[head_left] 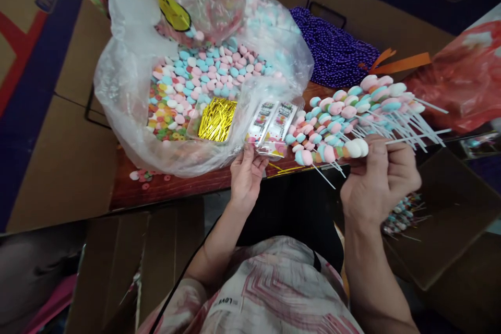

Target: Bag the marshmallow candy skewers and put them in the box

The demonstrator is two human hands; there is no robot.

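Observation:
My right hand (376,182) grips the white stick of a candy skewer (329,153), threaded with pink, blue, white and gummy-coloured pieces and held nearly level. Just behind it lies a pile of similar candy skewers (344,109), their sticks pointing right. My left hand (247,177) pinches the lower edge of a clear plastic bag with printed labels (274,125); whether it has one bag or a stack, I cannot tell. To its left, gold twist ties (217,119) fill a small clear tray among loose candies (203,70) in a big open plastic bag (121,78).
Purple beaded cords (329,47) with an orange ribbon lie behind the skewers. A red plastic bag (457,83) sits at the right. Gummy rings (145,180) are scattered on the table's front edge. Below right, a cardboard box (438,229) holds wrapped skewers; large cartons (368,0) stand behind.

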